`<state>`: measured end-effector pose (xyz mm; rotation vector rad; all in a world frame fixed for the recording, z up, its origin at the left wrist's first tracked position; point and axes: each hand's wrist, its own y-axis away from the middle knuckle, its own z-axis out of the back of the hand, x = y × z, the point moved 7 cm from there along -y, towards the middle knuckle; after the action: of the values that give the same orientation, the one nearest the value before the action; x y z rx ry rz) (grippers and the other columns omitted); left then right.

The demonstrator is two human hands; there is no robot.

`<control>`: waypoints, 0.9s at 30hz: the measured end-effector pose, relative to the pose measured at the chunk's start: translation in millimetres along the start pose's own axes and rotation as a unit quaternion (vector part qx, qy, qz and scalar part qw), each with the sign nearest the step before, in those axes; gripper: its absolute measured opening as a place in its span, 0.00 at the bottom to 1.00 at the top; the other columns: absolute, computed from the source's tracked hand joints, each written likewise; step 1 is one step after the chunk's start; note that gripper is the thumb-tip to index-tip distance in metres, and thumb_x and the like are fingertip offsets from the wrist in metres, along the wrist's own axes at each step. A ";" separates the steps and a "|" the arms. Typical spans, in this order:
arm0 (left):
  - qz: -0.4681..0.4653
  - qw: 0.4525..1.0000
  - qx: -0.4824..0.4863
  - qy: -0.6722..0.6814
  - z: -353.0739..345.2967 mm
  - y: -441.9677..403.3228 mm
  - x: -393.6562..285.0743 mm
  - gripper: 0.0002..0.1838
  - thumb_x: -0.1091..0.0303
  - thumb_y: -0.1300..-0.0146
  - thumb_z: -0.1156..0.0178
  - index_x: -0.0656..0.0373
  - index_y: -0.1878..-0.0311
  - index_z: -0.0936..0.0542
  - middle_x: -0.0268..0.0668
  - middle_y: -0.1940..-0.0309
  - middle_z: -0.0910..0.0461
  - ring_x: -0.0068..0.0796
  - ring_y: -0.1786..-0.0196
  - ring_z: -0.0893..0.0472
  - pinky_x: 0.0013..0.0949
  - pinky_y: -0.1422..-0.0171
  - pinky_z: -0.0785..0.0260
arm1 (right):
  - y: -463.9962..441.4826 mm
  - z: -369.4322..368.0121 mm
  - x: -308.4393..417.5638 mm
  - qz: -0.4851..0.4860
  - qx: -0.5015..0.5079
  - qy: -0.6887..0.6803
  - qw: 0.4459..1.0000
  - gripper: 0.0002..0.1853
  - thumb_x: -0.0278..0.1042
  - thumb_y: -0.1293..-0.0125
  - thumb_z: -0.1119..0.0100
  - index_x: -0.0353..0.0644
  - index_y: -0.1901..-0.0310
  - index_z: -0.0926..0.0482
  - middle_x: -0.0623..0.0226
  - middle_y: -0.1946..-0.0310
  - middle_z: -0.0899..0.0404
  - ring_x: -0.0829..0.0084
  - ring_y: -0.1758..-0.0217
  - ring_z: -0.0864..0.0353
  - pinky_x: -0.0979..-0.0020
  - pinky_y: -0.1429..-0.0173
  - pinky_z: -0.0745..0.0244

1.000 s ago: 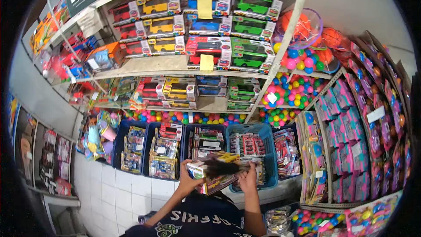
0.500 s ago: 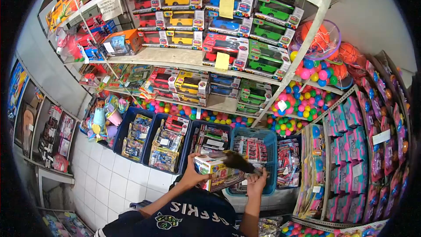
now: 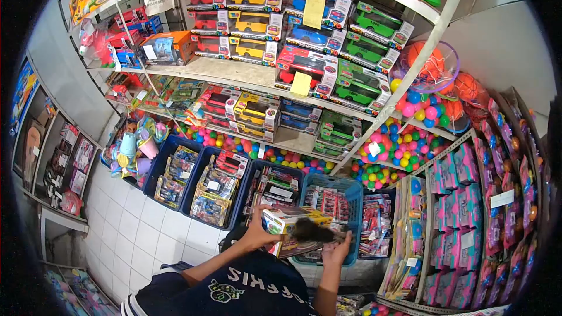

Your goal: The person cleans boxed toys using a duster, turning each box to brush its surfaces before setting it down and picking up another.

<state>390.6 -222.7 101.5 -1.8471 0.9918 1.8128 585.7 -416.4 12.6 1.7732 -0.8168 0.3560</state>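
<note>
My left hand [image 3: 257,233] grips the left end of a colourful toy box [image 3: 293,219] with white and yellow sides, held in front of my chest. In my right hand [image 3: 338,250] is a dark, fluffy duster [image 3: 313,232], its handle end between my closed fingers. The duster's dark head lies over the box and hides part of it. Behind the box stand a dark blue basket of packaged toys [image 3: 277,191] and a teal basket [image 3: 355,210] with red packages.
Shelves [image 3: 246,75] of boxed toy buses rise ahead, above rows of coloured balls [image 3: 298,160]. More blue baskets [image 3: 188,203] stand at the left on white floor tiles [image 3: 132,240]. Pink and teal packages [image 3: 453,222] fill a rack at the right.
The view has turned, so the shelves sit further right than a second ago. The duster has shifted over the box, which both hands keep at about chest height.
</note>
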 end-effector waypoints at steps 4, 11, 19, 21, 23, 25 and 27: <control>0.013 1.000 0.014 -0.022 -7.5 -1.9 -4.1 0.49 0.67 0.60 0.24 0.55 0.37 0.46 0.43 0.46 0.34 0.34 0.41 0.33 0.35 0.35 0.40 | 5.9 6.0 15.5 -0.020 0.019 0.034 0.999 0.17 0.60 0.35 0.42 0.57 0.67 0.27 0.80 0.83 0.39 0.81 0.83 0.43 0.74 0.78 0.48; -0.025 0.998 0.037 -0.054 -12.8 -9.9 13.1 0.50 0.63 0.56 0.21 0.54 0.36 0.47 0.44 0.46 0.35 0.33 0.44 0.31 0.38 0.38 0.37 | -15.3 17.4 8.8 -0.009 -0.002 -0.108 0.994 0.16 0.57 0.36 0.39 0.58 0.70 0.30 0.80 0.86 0.43 0.81 0.85 0.46 0.75 0.78 0.48; -0.090 0.991 0.007 -0.094 -8.0 -13.9 6.2 0.49 0.70 0.59 0.24 0.55 0.36 0.45 0.40 0.55 0.28 0.28 0.60 0.23 0.30 0.54 0.27 | -27.4 38.5 -14.1 -0.057 0.024 -0.022 0.998 0.17 0.58 0.39 0.37 0.57 0.70 0.28 0.80 0.82 0.38 0.77 0.81 0.40 0.68 0.67 0.36; -0.099 0.988 -0.004 -0.119 -2.1 -14.4 6.6 0.49 0.71 0.59 0.24 0.54 0.36 0.46 0.41 0.51 0.30 0.28 0.56 0.23 0.30 0.54 0.26 | -23.9 22.9 -19.1 -0.073 0.043 0.017 0.996 0.13 0.57 0.38 0.38 0.59 0.67 0.23 0.81 0.81 0.34 0.77 0.76 0.31 0.68 0.63 0.32; -0.068 0.994 0.004 -0.081 3.4 -13.4 15.9 0.50 0.72 0.60 0.23 0.53 0.36 0.46 0.43 0.48 0.32 0.29 0.53 0.24 0.29 0.55 0.25 | -24.0 11.4 -19.8 -0.058 0.038 0.042 0.997 0.13 0.56 0.38 0.38 0.59 0.67 0.23 0.81 0.81 0.34 0.77 0.76 0.30 0.70 0.64 0.32; -0.036 0.999 -0.003 -0.027 7.2 -9.5 17.8 0.50 0.72 0.60 0.22 0.53 0.36 0.45 0.43 0.47 0.33 0.30 0.51 0.24 0.30 0.54 0.25 | -2.8 -4.9 -8.2 -0.047 0.019 0.024 0.998 0.14 0.55 0.38 0.37 0.56 0.70 0.26 0.81 0.83 0.36 0.78 0.80 0.33 0.76 0.71 0.36; -0.015 1.000 -0.020 -0.003 9.9 -3.1 15.1 0.50 0.71 0.60 0.21 0.53 0.37 0.45 0.43 0.46 0.32 0.31 0.48 0.25 0.32 0.48 0.27 | -11.6 -7.2 -7.8 -0.012 0.031 -0.054 0.998 0.18 0.54 0.38 0.36 0.56 0.75 0.31 0.81 0.84 0.40 0.81 0.83 0.38 0.78 0.77 0.41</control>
<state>384.6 -217.1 85.1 -1.8683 0.9267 1.8325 589.1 -405.1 2.1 1.8709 -0.8681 0.2740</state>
